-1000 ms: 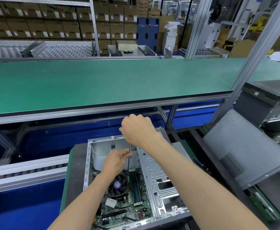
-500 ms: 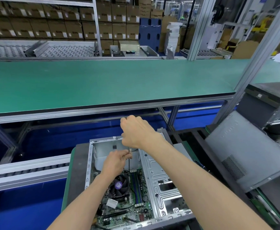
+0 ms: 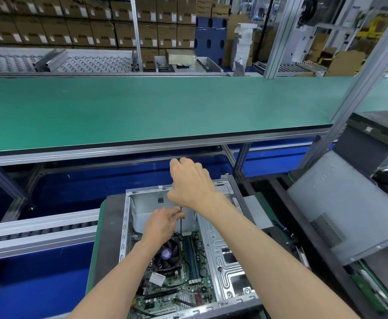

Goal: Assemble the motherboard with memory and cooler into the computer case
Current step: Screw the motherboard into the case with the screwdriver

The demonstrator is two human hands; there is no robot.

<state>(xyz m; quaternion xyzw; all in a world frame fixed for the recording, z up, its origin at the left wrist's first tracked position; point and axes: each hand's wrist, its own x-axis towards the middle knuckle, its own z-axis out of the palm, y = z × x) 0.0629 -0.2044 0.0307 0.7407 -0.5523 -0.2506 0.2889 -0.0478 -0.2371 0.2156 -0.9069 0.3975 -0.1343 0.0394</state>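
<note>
An open silver computer case (image 3: 225,256) lies on a dark pallet at bottom centre. Inside it sits the green motherboard (image 3: 176,288) with a black cooler fan (image 3: 166,254) and memory sticks (image 3: 191,256). My right hand (image 3: 191,183) grips the handle of a screwdriver above the case's far end. The thin shaft (image 3: 181,221) runs straight down toward the board's far edge. My left hand (image 3: 162,223) pinches that shaft between its fingertips, just above the cooler. The screwdriver tip is hidden.
A long green workbench (image 3: 153,111) spans the view beyond the case. A roller conveyor rail (image 3: 36,229) runs at left. A grey case side panel (image 3: 340,208) leans at right beside another dark case (image 3: 377,134). Shelves of cardboard boxes (image 3: 96,26) fill the back.
My right hand has risen slightly on the screwdriver handle. My left hand stays on the shaft, and the view has tilted a little.
</note>
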